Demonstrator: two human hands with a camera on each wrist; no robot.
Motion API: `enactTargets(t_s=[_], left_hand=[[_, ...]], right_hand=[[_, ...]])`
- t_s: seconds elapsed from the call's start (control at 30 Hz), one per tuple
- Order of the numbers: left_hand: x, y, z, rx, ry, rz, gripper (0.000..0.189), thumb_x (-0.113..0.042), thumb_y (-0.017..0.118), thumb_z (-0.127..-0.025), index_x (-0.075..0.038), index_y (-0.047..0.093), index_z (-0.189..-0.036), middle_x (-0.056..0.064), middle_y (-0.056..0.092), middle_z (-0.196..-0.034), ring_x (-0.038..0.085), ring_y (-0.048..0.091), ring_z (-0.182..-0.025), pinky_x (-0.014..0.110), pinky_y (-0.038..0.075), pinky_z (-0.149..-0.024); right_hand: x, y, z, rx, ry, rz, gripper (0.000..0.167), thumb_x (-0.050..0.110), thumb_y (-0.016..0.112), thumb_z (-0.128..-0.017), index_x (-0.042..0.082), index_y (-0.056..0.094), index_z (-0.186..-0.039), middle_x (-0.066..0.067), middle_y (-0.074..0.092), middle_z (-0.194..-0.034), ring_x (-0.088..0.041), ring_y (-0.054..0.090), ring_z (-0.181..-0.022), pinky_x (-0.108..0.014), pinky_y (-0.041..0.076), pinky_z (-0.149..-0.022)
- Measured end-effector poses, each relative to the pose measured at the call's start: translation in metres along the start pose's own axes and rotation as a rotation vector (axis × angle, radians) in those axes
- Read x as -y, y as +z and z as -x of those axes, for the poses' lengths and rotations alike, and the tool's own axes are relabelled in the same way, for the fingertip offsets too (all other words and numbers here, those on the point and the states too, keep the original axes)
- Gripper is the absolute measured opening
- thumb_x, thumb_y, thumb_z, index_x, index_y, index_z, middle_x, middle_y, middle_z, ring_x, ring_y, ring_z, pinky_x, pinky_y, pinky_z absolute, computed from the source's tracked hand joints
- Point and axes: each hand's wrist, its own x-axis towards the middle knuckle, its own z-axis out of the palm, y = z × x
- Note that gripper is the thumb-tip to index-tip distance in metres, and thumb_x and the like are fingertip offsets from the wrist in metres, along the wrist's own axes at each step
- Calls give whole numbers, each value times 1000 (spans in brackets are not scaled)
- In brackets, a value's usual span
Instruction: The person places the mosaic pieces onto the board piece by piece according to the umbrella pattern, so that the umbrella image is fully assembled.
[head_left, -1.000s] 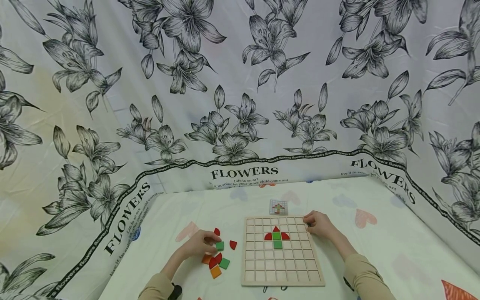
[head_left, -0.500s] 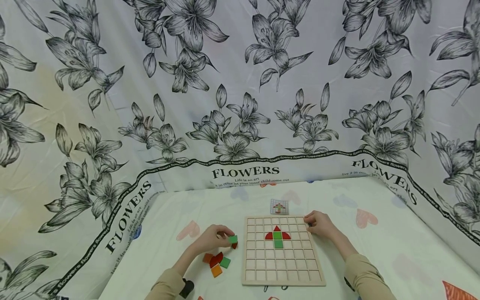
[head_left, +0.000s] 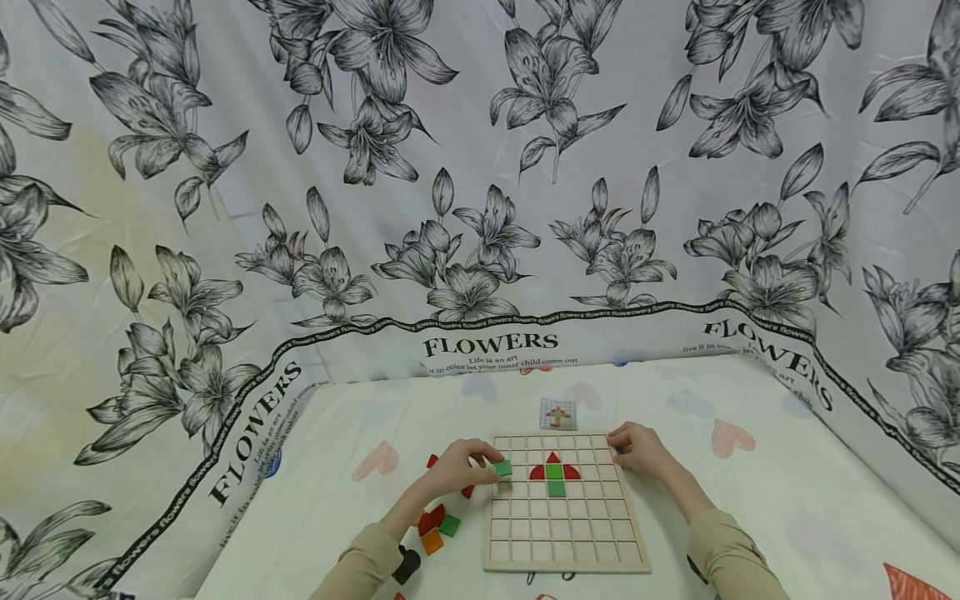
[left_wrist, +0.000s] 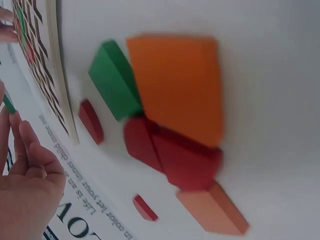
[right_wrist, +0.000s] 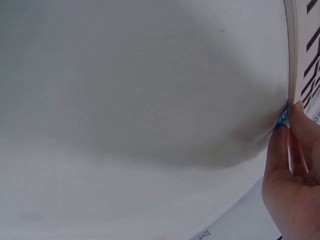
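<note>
My left hand (head_left: 459, 467) pinches a green square block (head_left: 502, 468) over the left edge of the wooden grid board (head_left: 517, 533). In the left wrist view, just part of that green block (left_wrist: 8, 104) shows at the fingertips. On the board, a red triangle (head_left: 553, 457) tops two stacked green squares (head_left: 555, 488), with a red quarter-round piece (head_left: 537, 473) on either side. My right hand (head_left: 641, 447) grips the board's far right corner. Its thumb lies at the board edge in the right wrist view, beside a small blue patch (right_wrist: 283, 117) at the fingers.
A small pattern card (head_left: 558, 414) lies behind the board. Left of the board are loose blocks: an orange one (left_wrist: 175, 90), a green one (left_wrist: 115, 82) and several red ones, partly behind my left arm. A flower-printed curtain (head_left: 480, 250) hangs behind the table.
My left hand has lifted the green block from the loose pieces and carried it right to the board's left edge. My right hand has stayed at the corner.
</note>
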Motion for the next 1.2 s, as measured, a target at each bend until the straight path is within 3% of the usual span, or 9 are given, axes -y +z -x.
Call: enactTargets(t_s=[0.27, 0.57, 0.87, 1.2], left_hand=[[-17, 22, -14, 27, 47, 10, 24, -14, 74, -81, -8, 71, -103, 6, 67, -101, 12, 57, -84, 21, 46, -70], [-25, 44, -27, 71, 49, -105, 21, -14, 76, -79, -11, 73, -99, 1, 68, -96, 5, 52, -77, 18, 45, -68], [-26, 51, -24, 60, 61, -187, 19, -12, 75, -80, -9, 73, -98, 2, 67, -92, 6, 52, -72, 16, 42, -64], [-28, 54, -22, 41, 26, -216, 17, -11, 76, -79, -10, 74, -96, 1, 63, -88, 11, 50, -70, 16, 39, -62]], right_hand=[[0, 0, 0, -1, 9, 5, 30, -4, 72, -75, -12, 67, -104, -20, 63, -104, -35, 63, -93, -41, 53, -78], [-1, 0, -1, -2, 1, 9, 31, -4, 72, -75, -13, 67, -104, -20, 63, -105, -36, 63, -93, -41, 53, -78], [0, 0, 1, -9, 4, -3, 30, -5, 71, -75, -13, 67, -102, -20, 63, -104, -35, 63, -92, -41, 54, -77], [-1, 1, -1, -9, 3, 10, 29, -5, 70, -75, -13, 67, -103, -19, 63, -104, -35, 63, -93, -41, 53, -78]])
